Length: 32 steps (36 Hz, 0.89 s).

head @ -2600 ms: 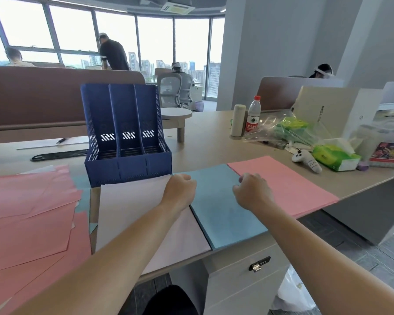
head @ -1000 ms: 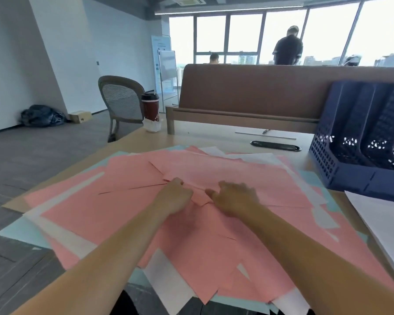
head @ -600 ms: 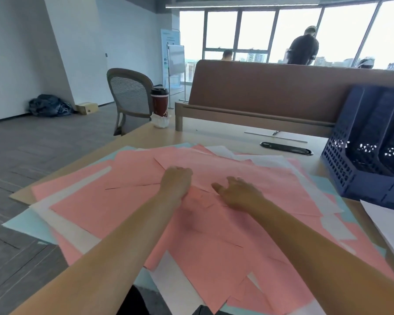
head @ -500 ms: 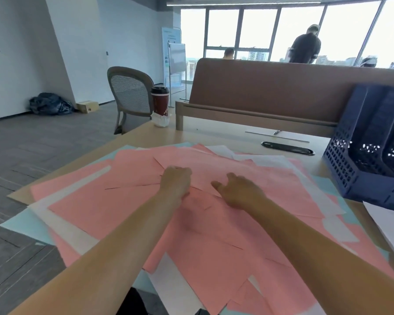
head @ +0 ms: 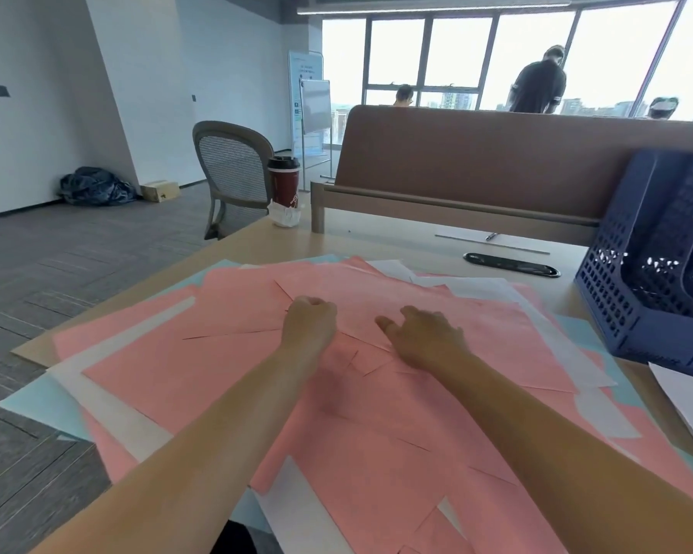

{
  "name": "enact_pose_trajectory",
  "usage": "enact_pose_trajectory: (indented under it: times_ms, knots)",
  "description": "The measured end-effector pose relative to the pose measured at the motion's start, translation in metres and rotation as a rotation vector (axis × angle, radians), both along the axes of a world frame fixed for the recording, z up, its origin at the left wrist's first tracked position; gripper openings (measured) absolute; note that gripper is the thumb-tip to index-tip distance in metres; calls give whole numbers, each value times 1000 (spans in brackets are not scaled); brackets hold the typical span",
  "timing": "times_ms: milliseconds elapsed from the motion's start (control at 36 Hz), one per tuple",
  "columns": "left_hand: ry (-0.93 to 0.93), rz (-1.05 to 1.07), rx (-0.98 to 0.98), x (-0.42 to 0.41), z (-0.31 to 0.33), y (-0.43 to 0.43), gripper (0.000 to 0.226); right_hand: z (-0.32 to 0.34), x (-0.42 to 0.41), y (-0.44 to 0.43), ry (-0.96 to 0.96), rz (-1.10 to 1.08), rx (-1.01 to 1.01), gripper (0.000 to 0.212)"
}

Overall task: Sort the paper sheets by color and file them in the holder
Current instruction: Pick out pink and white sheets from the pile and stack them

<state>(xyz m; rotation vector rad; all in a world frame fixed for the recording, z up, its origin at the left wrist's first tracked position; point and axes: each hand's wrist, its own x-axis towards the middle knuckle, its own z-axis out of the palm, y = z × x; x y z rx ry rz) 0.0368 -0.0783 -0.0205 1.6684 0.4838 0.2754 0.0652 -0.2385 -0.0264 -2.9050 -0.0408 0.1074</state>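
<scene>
Digging into the messy pile of pink sheets (head: 225, 365) on the desk (head: 377, 241), just left of the blue holder (head: 617, 297). Our left hand (head: 309, 325) is balled up knuckles-down on the pink, and honestly we can't tell if it's pinching a sheet. Our right hand (head: 425, 339), nearer the holder, rests on the pile with fingers loose and thumb out. White sheets (head: 109, 401) and light blue sheets (head: 37, 405) peek out underneath. A red coffee cup (head: 284, 185) stands well left of the holder.

Bright window (head: 537, 54) backlight, blown-out glare; wide-angle edge distortion.
</scene>
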Motion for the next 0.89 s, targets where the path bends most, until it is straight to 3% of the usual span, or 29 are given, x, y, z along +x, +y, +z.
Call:
enact_pose_trajectory:
  times_ms: [222, 361, 528, 667, 889]
  knots:
    - [-29, 98, -247, 4, 5, -2, 8, -9, 1, 5, 62, 43, 47, 78]
    - [15, 90, -279, 12, 2, 1, 6, 1, 3, 5, 84, 64, 99, 75]
    - [-1, 86, -204, 17, 4, 3, 13, 2, 8, 4, -21, 42, -28, 66]
    - [-18, 70, -299, 21, 4, 1, 3, -3, 13, 8, 26, 50, 89, 64]
    - [70, -54, -358, 29, 4, -14, 21, -5, 13, 8, 16, 75, 238, 59]
